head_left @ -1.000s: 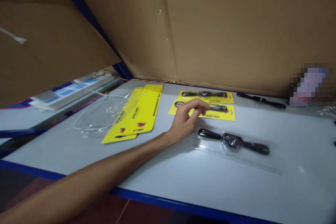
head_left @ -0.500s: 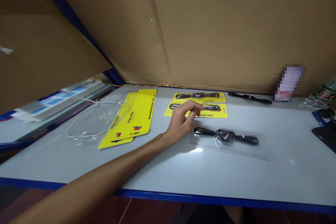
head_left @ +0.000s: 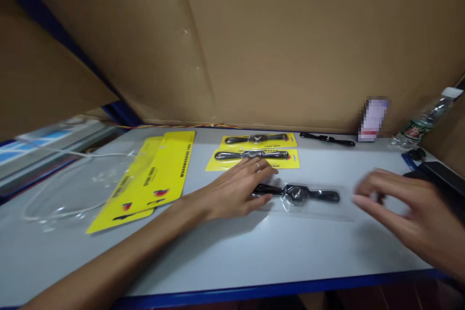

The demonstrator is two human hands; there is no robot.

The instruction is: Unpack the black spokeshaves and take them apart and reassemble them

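A black spokeshave (head_left: 298, 193) in a clear plastic blister lies at the middle of the table. My left hand (head_left: 241, 186) reaches over its left end, fingers stretched and thumb apart, near or touching the plastic; nothing is gripped. To the right of the blister my right hand (head_left: 403, 208) hangs above the table, slightly blurred, its fingers curved with a gap to the thumb and nothing visible between them. Behind my left hand, a packed spokeshave (head_left: 250, 155) lies on a yellow card, with another packed spokeshave (head_left: 257, 139) beyond it.
Yellow cards (head_left: 178, 155) overlap at the left, beside clear plastic and a white cable (head_left: 54, 214). A loose black spokeshave (head_left: 327, 140) lies at the back. Near the right edge are a pixelated upright object (head_left: 373, 120), a plastic bottle (head_left: 417, 128) and a dark object (head_left: 436, 179).
My left hand has come down from above the nearer carded spokeshave to the blister's left end, and its fingers have spread. My right hand has entered from the right. The view has shifted.
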